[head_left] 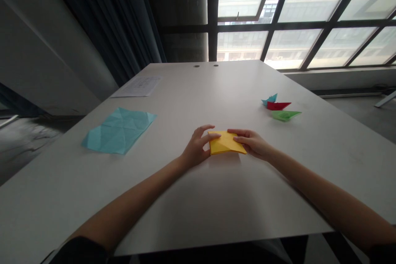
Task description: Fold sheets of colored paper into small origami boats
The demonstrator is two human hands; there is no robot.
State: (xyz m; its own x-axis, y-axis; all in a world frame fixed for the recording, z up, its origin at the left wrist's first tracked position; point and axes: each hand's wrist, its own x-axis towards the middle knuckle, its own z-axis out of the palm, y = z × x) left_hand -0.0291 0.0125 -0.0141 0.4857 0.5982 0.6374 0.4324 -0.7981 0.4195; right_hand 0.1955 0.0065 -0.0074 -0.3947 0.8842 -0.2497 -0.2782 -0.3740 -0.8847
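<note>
A folded yellow paper point(223, 144) lies on the white table point(198, 198) in front of me. My left hand point(198, 146) rests at its left edge, with the thumb and fingers pinching that side. My right hand point(252, 142) presses on its right edge, fingers curled over the paper. Both hands grip the yellow paper between them.
A creased light-blue sheet point(119, 130) lies flat at the left. Three small folded paper boats, teal point(269, 99), red point(277, 105) and green point(285, 115), sit at the right. A printed white sheet point(138, 86) lies at the far left. Windows stand behind the table.
</note>
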